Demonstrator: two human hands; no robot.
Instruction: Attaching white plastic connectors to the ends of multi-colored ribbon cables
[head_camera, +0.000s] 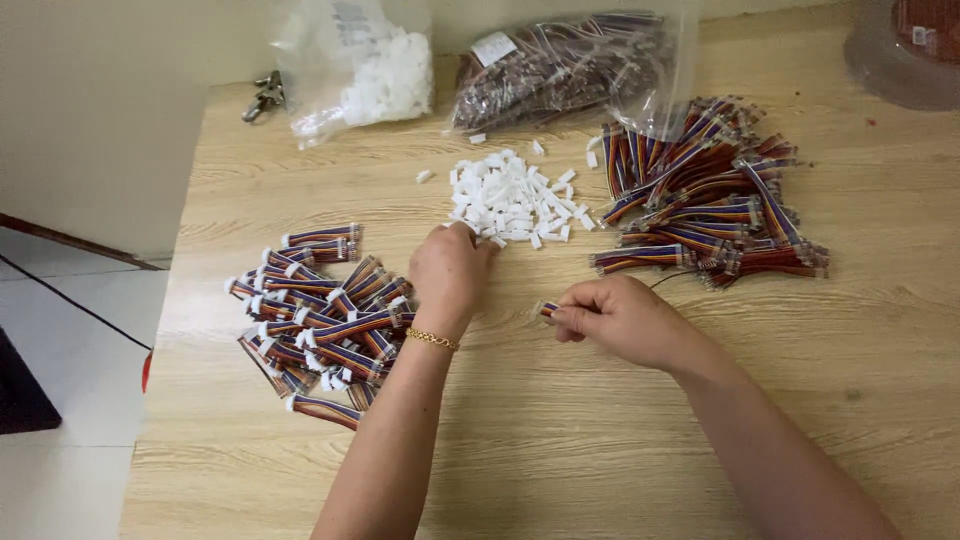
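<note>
My left hand (450, 272) reaches into the near edge of a heap of small white plastic connector housings (512, 198), fingers curled over them; whether it pinches one is hidden. A gold bracelet sits on that wrist. My right hand (618, 318) pinches a short multicoloured ribbon cable (549, 309) by its end, low over the wooden table (560, 430). To the left lies a pile of cables with white connectors fitted (318, 320). At the right lies a pile of bare cables (705, 195).
Two clear plastic bags stand at the back: one with white housings (365, 70), one with cables (560, 65). A metal clip (264, 97) lies at the back left corner. A dark round object (915, 50) sits at the back right. The table's left edge drops to a tiled floor.
</note>
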